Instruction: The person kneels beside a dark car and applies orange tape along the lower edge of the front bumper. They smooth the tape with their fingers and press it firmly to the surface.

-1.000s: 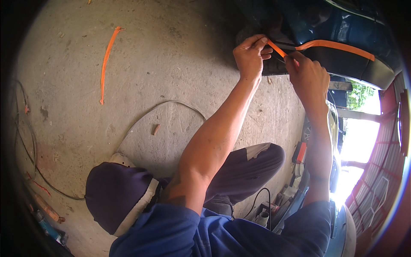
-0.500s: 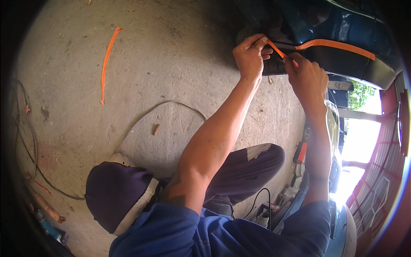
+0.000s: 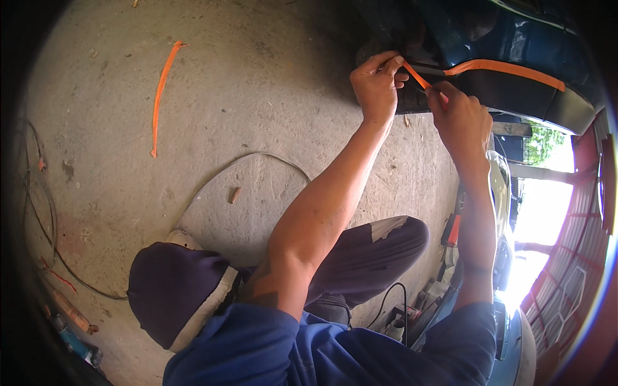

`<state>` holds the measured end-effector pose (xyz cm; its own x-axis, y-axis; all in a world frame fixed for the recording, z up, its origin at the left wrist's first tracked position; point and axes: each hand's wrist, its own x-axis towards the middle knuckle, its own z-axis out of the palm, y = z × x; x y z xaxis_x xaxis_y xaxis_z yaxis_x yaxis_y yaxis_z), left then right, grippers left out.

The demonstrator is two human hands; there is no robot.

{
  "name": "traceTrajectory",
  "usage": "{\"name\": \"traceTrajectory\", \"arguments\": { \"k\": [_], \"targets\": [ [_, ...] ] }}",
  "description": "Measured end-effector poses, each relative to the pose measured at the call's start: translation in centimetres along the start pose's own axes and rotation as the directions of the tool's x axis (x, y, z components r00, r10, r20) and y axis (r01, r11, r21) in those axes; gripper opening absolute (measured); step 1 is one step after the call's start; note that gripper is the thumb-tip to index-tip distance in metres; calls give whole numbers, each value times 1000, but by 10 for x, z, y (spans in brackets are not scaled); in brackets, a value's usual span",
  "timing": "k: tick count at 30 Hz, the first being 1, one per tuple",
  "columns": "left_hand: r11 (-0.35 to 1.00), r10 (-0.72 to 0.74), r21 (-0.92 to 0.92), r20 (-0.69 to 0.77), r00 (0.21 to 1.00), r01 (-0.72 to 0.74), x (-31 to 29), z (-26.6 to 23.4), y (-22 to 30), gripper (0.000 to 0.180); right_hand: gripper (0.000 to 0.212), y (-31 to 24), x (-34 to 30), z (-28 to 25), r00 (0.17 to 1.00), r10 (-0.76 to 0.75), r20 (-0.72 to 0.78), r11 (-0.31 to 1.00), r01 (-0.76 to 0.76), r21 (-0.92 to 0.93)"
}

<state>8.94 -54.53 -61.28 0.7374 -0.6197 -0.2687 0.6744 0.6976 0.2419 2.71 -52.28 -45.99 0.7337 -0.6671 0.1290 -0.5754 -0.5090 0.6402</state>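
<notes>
My left hand (image 3: 378,85) pinches the loose end of an orange tape strip (image 3: 418,77) up against a dark blue vehicle panel (image 3: 515,38). My right hand (image 3: 460,119) grips the same strip a little further right, its fingers closed on it. The tape (image 3: 508,69) runs on to the right along the line between the blue panel and a black trim part (image 3: 508,96). Both arms reach up from my squatting body.
A pulled-off orange tape strip (image 3: 161,93) lies on the concrete floor (image 3: 257,96) at the left. A thin cable (image 3: 244,164) curves across the floor, with more wires (image 3: 38,212) at the left rim. Tools (image 3: 412,315) lie by my right knee.
Both hands have stayed at the tape end; the short piece of tape between them looks slightly more lifted. Nothing else has moved.
</notes>
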Motion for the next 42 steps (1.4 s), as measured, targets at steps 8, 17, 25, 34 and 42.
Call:
{"name": "traceTrajectory", "arguments": {
  "k": [8,17,25,34,42],
  "targets": [
    [998,1,-58,-10,1000,-1,1,1,-4,13,28,4,-1,7,997,-45,-58,999,47,25],
    [998,7,-57,8,1000,-7,2,0,-6,13,28,1,0,1,998,30,53,999,-32,41],
    [1000,-20,-22,15,1000,21,3,-1,-1,13,28,-1,0,1,997,33,72,998,-37,54],
    [1000,-6,-25,6,1000,6,4,0,-2,12,30,0,1,2,995,46,84,997,-51,60],
    [999,-31,-30,-9,999,31,4,0,-3,14,29,-1,0,1,996,48,71,998,-51,48]
  ]
}}
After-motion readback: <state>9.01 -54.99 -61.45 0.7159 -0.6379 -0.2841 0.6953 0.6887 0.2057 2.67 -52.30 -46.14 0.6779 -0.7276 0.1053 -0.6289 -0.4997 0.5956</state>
